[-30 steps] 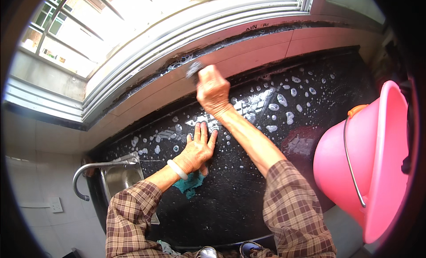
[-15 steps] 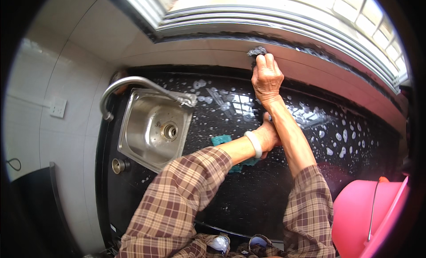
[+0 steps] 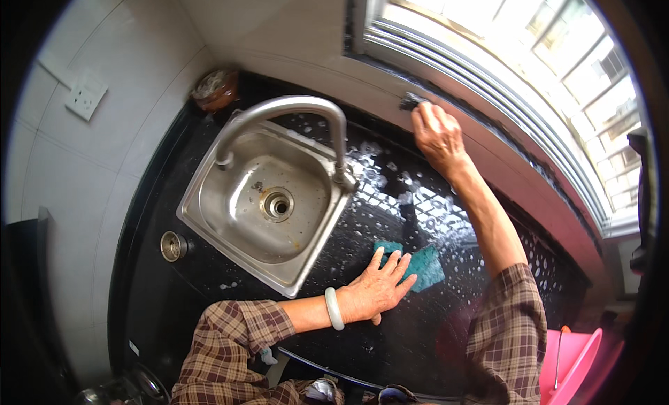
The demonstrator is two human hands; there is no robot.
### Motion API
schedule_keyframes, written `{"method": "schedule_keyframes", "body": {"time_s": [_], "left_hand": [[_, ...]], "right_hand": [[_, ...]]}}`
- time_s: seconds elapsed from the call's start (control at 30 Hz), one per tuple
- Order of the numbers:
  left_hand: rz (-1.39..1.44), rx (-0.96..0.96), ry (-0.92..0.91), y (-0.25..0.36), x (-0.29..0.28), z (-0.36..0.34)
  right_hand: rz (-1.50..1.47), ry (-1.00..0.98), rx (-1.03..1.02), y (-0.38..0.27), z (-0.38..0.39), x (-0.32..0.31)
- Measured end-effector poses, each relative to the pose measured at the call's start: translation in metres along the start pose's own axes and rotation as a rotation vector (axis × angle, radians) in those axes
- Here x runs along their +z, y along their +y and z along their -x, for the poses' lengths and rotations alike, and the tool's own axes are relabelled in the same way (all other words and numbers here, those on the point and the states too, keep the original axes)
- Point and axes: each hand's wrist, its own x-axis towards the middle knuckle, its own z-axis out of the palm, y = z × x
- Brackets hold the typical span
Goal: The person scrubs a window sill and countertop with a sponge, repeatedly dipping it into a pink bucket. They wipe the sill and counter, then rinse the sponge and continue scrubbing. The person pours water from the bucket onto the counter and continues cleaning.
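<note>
My right hand (image 3: 439,134) is closed around a dark, shiny metal scouring pad (image 3: 412,101), pressed against the tiled wall just under the window. Only part of the pad shows past my fingers. My left hand (image 3: 373,292), with a pale bangle at its wrist, lies with fingers spread on the black countertop (image 3: 397,342). Its fingertips reach over teal scrubbing pads (image 3: 428,268), which lie flat beneath and beside them. Soap suds and drops cover the counter between my two hands.
Left of my hands is a steel sink (image 3: 261,255) with a curved faucet (image 3: 296,104) arching over it. A metal drain strainer (image 3: 173,247) stands beside the sink, and a brown bowl (image 3: 214,90) sits in the corner. A pink bucket (image 3: 575,360) is at lower right.
My view has turned toward the sink. My left hand has come away from under my right forearm and now lies spread by the teal pads. The right hand keeps the scouring pad at the wall.
</note>
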Motion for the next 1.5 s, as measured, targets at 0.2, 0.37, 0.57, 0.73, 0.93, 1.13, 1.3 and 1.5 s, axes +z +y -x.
{"method": "schedule_keyframes", "body": {"time_s": [0.2, 0.37, 0.57, 0.73, 0.93, 1.13, 1.3, 1.5], "left_hand": [[0.129, -0.345, 0.077, -0.02, 0.006, 0.051], [0.043, -0.403, 0.091, -0.012, 0.051, 0.06], [-0.031, -0.427, 0.213, -0.008, 0.073, 0.061], [-0.054, -0.428, 0.196, -0.007, 0.061, 0.062], [-0.037, -0.503, 0.228, 0.001, 0.069, 0.048], [-0.083, -0.546, 0.208, 0.006, 0.069, 0.04], [-0.093, -0.513, 0.177, 0.006, 0.059, 0.045], [-0.229, -0.513, 0.045, 0.006, 0.058, 0.039]], "right_hand": [[-0.078, -0.001, -0.341, -0.062, -0.15, 0.063], [0.037, -0.018, -0.432, -0.066, -0.167, 0.08], [0.167, -0.434, -0.616, 0.009, -0.007, -0.007], [0.026, -0.238, -0.686, 0.03, -0.062, -0.006], [0.03, -0.018, -0.43, -0.042, -0.155, 0.054], [0.21, -0.131, -0.57, -0.005, -0.033, 0.029], [0.115, -0.526, -0.53, 0.041, 0.066, -0.026], [0.109, -0.312, -0.5, 0.005, -0.047, 0.025]]}}
